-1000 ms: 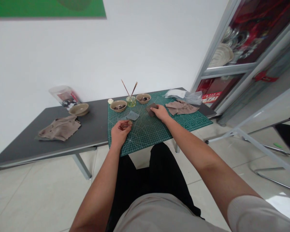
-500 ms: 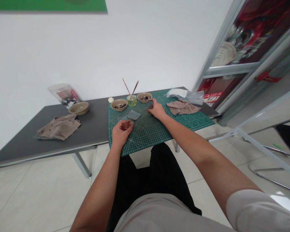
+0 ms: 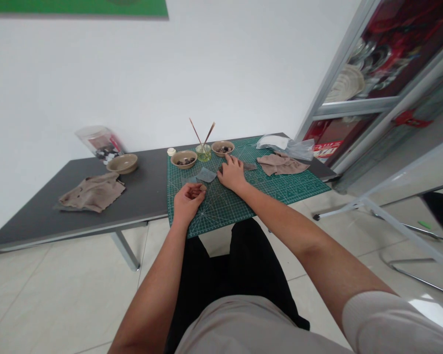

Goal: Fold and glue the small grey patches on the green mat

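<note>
My left hand (image 3: 187, 201) is shut on a small tan piece (image 3: 203, 187), pinched between thumb and fingers above the green cutting mat (image 3: 225, 211). Just beyond it lie a grey square of abrasive sheet (image 3: 205, 174) and a smaller grey scrap (image 3: 189, 180). My right hand (image 3: 232, 174) rests open on the mat, holding nothing. A dark sheet (image 3: 249, 166) lies beside its fingers. Two shallow tan bowls (image 3: 183, 159) (image 3: 222, 147) hold dark pieces at the mat's far edge. Between them stands a glass of yellowish liquid (image 3: 203, 153) with two brushes in it.
A beige cloth (image 3: 280, 164) and a plastic bag (image 3: 286, 145) sit at the mat's far right. The grey table (image 3: 143, 196) also carries another cloth (image 3: 92, 192), a bowl (image 3: 122, 163) and a clear container (image 3: 100, 143). A glass-fronted cabinet stands to the right.
My right hand has moved left and no longer covers the dark sheet, which now lies to its right. My left hand stays shut on the tan piece, and the view has tilted slightly.
</note>
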`<state>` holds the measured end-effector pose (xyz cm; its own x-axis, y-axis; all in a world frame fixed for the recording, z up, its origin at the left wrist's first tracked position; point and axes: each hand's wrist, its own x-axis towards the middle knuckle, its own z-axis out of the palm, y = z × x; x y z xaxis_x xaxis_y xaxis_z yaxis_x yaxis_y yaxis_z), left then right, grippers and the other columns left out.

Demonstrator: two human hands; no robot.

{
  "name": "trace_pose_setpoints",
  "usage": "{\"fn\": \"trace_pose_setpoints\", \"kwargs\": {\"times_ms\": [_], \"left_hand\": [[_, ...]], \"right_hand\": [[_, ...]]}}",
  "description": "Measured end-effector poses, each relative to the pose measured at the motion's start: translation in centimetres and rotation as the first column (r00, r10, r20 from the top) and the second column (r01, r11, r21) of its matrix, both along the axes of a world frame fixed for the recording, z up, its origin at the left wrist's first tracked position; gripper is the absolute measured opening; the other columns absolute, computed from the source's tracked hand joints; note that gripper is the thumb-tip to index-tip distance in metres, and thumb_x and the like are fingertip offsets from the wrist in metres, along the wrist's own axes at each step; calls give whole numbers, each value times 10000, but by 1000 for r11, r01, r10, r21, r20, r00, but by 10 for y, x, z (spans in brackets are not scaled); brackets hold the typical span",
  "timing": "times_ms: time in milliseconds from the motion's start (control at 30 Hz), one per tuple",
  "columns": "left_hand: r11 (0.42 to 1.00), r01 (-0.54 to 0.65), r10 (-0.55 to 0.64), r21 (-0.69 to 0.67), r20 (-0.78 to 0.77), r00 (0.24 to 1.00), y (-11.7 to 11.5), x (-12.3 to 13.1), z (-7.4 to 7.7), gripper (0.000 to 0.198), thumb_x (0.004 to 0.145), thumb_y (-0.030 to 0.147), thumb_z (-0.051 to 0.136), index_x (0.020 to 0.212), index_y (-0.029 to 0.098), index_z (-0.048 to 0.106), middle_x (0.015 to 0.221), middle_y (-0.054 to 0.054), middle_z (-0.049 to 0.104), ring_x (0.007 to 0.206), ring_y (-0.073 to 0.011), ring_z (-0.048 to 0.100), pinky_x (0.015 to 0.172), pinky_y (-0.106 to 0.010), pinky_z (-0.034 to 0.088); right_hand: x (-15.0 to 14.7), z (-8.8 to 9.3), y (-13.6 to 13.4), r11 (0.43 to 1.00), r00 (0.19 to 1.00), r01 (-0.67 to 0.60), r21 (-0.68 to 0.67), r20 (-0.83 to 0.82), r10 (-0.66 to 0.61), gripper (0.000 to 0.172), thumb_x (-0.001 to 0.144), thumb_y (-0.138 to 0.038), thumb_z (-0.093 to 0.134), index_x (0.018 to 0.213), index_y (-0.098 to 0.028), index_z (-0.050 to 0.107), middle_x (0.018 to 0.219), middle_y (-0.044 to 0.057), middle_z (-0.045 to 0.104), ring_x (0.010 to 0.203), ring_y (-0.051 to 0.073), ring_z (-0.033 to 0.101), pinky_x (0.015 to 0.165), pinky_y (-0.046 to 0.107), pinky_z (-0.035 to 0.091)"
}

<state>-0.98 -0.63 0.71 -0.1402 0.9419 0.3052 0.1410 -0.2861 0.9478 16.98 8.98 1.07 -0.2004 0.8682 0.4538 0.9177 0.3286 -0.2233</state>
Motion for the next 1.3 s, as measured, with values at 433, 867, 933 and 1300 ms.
{"fn": "trace_pose_setpoints", "kwargs": {"times_ms": [433, 867, 933, 1300], "left_hand": [[1000, -11, 11, 19, 4, 1000, 2, -1, -5, 284, 657, 313, 764, 887, 177, 669, 772, -20, 697, 650, -133, 619, 652, -270, 511], [991, -114, 114, 72, 13, 993, -6, 0, 0, 238, 668, 301, 733, 846, 177, 635, 760, -12, 682, 613, -120, 597, 611, -250, 493], [982, -158, 157, 102, 12, 987, -8, 1, 0, 236, 670, 298, 731, 841, 179, 620, 760, -12, 677, 615, -117, 594, 599, -242, 487], [972, -182, 161, 148, 143, 977, -2, 0, -5, 266, 666, 273, 735, 846, 194, 557, 753, 17, 616, 653, -112, 593, 598, -232, 513]], "right_hand": [[-21, 5, -10, 887, 894, -423, -187, 76, 442, 608, 898, -449, 544, 1443, -197, 448, 1476, 149, 466, 1297, 351, 452, 1049, 527, 312], [-60, -1, 5, 822, 836, -549, -150, -110, 538, 508, 794, -203, 631, 1263, -39, 531, 1296, 211, 541, 1237, 276, 488, 1071, 409, 362], [-69, -2, 6, 826, 837, -546, -138, -126, 532, 518, 780, -165, 616, 1268, -36, 502, 1292, 222, 514, 1231, 277, 481, 1072, 417, 363], [-43, -1, -6, 889, 778, -457, 29, -473, 415, 557, 704, -286, 751, 1194, -125, 542, 1213, 154, 551, 1172, 265, 518, 1036, 432, 405]]}}
